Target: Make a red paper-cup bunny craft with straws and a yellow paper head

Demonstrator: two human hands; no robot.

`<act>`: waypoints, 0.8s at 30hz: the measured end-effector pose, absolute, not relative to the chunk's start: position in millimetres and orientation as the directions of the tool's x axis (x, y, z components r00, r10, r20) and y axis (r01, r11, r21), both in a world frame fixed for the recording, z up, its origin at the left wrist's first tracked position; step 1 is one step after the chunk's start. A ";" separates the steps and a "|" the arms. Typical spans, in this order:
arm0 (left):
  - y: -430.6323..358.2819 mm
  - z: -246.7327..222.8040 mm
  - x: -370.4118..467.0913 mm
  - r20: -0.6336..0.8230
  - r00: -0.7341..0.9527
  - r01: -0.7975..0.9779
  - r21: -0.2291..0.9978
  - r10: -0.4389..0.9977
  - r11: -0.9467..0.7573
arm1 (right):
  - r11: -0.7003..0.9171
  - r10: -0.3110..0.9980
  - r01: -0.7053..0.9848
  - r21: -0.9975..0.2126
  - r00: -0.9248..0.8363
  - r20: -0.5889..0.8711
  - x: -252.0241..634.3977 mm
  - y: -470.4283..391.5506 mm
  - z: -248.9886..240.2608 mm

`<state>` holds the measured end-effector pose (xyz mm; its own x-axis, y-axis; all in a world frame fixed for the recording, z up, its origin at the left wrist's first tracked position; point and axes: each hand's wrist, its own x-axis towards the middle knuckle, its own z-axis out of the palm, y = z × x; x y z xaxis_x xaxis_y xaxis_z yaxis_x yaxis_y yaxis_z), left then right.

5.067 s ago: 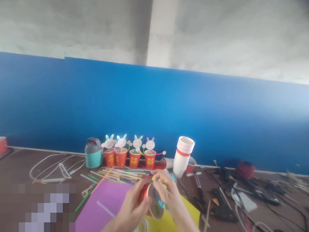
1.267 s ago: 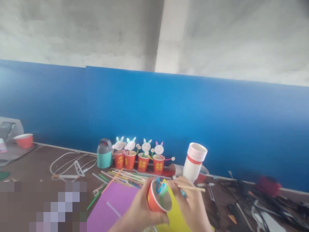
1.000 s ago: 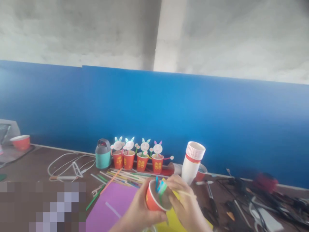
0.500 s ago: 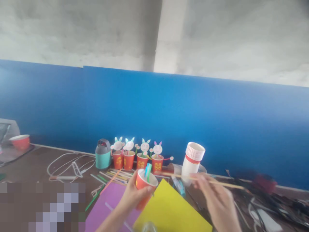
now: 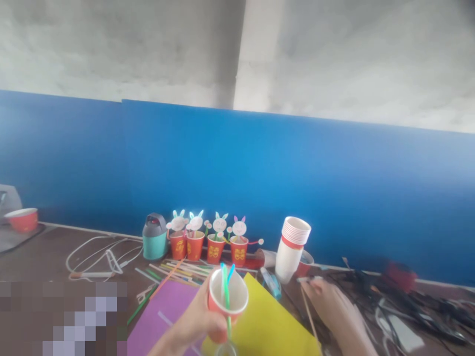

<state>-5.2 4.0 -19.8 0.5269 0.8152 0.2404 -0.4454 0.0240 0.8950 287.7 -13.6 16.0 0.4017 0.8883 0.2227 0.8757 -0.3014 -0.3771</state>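
Note:
My left hand is wrapped around a red paper cup with a white inside, tilted so its mouth faces me. A green straw and a blue straw stand in the cup, the green one passing in front of its wall. My right hand is low over the table at the right, fingers closed by a small pale object too blurred to name. A thin wooden stick slants down beside these fingers; I cannot tell whether they touch it. Below lie yellow paper and purple paper.
Several red cups with paper rabbit faces line the back, beside a teal and grey container. A stack of white cups stands at right. Loose sticks, a blue cutter-like tool, white cable and dark clutter lie around.
My right hand has lowered to the table, and the stick it held level now slants downward. The cup in my left hand has tipped towards me, and its straws have shifted.

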 end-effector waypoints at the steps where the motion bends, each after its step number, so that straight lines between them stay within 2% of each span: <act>1: 4.1 -20.8 -3.7 0.278 0.494 -0.430 0.902 0.824 -0.046 | -0.235 0.903 0.872 -0.429 0.359 0.235 273.9 -13.6 18.9; 3: 3.9 -21.6 -0.9 0.366 0.423 -0.363 0.906 0.829 -0.215 | 0.071 0.924 0.723 -0.687 0.212 0.318 241.3 -13.7 23.7; 4: 3.4 -21.2 0.1 0.400 0.402 -0.301 0.907 0.824 -0.294 | 0.136 0.933 0.640 -0.756 0.174 0.315 224.8 -13.5 24.8; 6: 2.0 -19.6 1.2 0.412 0.401 -0.131 0.910 0.818 -0.394 | 0.223 0.952 0.540 -0.812 0.058 0.300 197.1 -12.4 23.2; 8: -0.1 -17.5 1.3 0.392 0.410 0.017 0.900 0.824 -0.436 | 0.232 0.966 0.493 -0.838 -0.014 0.259 180.8 -10.2 18.0; 11: -2.4 -15.8 1.3 0.366 0.422 0.105 0.889 0.829 -0.446 | 0.202 0.977 0.429 -0.880 -0.030 0.210 174.2 -7.5 10.3; 13: -2.7 -16.2 2.0 0.370 0.440 0.061 0.897 0.818 -0.439 | 0.181 0.983 0.387 -0.904 -0.044 0.178 174.0 -7.9 8.0; 19: 0.2 -21.2 5.5 0.458 0.490 -0.236 0.889 0.742 -0.393 | 0.165 0.983 0.227 -0.960 -0.120 0.141 171.2 -12.4 6.0; 24: 0.6 -24.1 7.6 0.467 0.507 -0.290 0.884 0.725 -0.367 | 0.170 0.984 0.323 -0.931 -0.100 0.145 171.1 -13.2 8.0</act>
<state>7.6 0.6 -24.1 0.5067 0.7249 0.4668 -0.2898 -0.3667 0.8841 171.1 -13.2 8.0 -0.0997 0.9843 0.1455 0.3225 0.1703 -0.9311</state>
